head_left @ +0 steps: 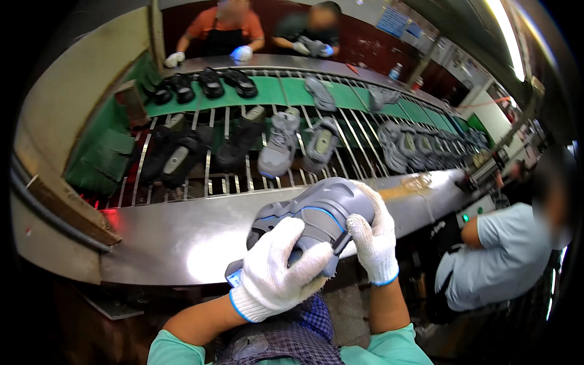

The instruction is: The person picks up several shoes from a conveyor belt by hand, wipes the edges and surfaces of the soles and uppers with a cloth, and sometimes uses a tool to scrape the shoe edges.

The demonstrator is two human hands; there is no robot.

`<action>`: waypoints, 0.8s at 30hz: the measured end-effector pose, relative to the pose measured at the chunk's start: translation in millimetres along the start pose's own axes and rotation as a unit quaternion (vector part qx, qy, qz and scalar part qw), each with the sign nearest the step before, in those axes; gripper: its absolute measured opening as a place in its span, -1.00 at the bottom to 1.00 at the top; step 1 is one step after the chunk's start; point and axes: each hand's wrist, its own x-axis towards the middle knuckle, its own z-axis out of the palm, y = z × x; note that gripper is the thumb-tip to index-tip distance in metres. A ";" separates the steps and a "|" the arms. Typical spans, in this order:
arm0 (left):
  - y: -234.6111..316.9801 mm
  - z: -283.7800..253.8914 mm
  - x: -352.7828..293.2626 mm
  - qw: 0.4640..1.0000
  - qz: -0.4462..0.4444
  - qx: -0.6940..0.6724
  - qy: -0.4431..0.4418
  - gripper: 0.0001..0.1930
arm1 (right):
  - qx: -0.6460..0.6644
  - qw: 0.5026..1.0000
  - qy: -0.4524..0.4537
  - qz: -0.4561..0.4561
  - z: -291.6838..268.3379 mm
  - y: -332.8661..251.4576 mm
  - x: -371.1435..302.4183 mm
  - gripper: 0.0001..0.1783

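Note:
A grey shoe (322,210) with a thin blue trim line is held above the near edge of the metal counter. My left hand (283,267), in a white knit glove, grips the shoe's near side, its thumb and fingers pressed against the upper. At the other end my right hand (374,234), gloved the same way, wraps round the shoe with the thumb on its near side. A small blue and white tag (234,278) shows beside my left wrist. Parts of the shoe lie hidden behind my fingers.
Beyond the metal counter (164,237) runs a rack of metal rods (248,173) with black and grey shoes, then a green belt (274,91) carrying more. Two people work across it; one handles a grey shoe (313,47). A person in light blue (499,255) is at right.

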 end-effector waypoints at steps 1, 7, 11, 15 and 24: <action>3.0 5.3 -2.6 1.000 0.014 -0.019 -0.011 -0.38 | -0.030 0.999 -0.009 0.037 -10.3 -6.0 -7.3 -0.32; 21.1 24.7 -16.3 0.989 0.111 -0.071 -0.069 -0.46 | -0.112 0.975 -0.107 0.161 -49.7 -22.3 -29.0 -0.37; 22.5 30.5 -29.0 0.986 0.149 -0.044 -0.058 -0.55 | -0.158 0.965 -0.132 0.160 -50.6 -9.1 -37.6 -0.40; -0.1 21.7 -37.5 0.979 0.188 -0.034 -0.066 -0.51 | -0.223 0.959 -0.146 0.100 -29.9 1.0 -35.2 -0.44; -38.5 -13.5 -60.5 0.966 0.193 0.016 -0.174 -0.67 | -0.177 0.947 -0.249 0.102 32.8 61.5 -34.4 -0.40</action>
